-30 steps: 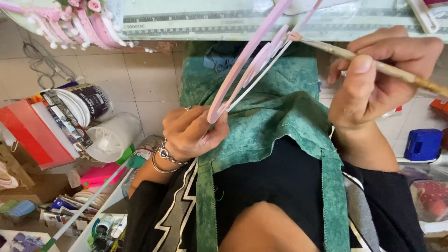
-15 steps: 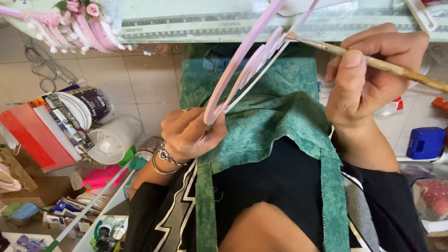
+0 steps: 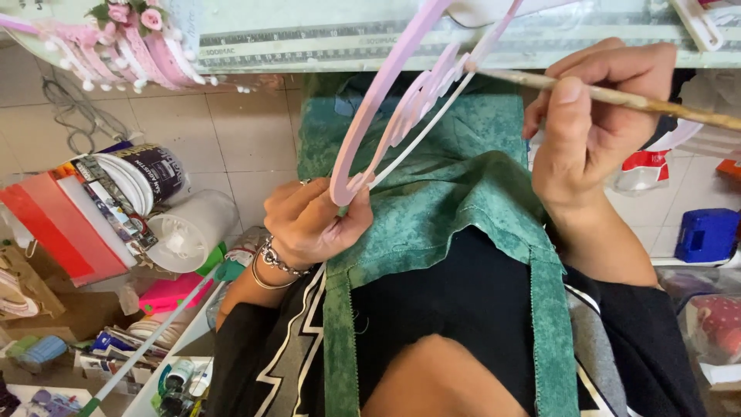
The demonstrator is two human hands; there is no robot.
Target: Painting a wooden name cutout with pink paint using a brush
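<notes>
My left hand (image 3: 312, 220) pinches the lower end of a flat pink and white cut-out shape (image 3: 401, 108), which rises up toward the table edge. My right hand (image 3: 590, 127) holds a thin wooden paintbrush (image 3: 617, 99) like a pen, with its tip touching the upper edge of the pink shape. Both hands work above a green apron (image 3: 432, 208) worn over dark clothes. Bracelets circle my left wrist.
A pale green table edge (image 3: 347, 38) runs across the top, with pink trimmed pieces (image 3: 123, 38) at its left. On the tiled floor at left lie white buckets (image 3: 185, 224), a red box (image 3: 54, 224) and craft clutter. A blue container (image 3: 706, 235) sits at right.
My right hand and the brush have shifted slightly along the pink shape's edge. My left hand keeps the same grip.
</notes>
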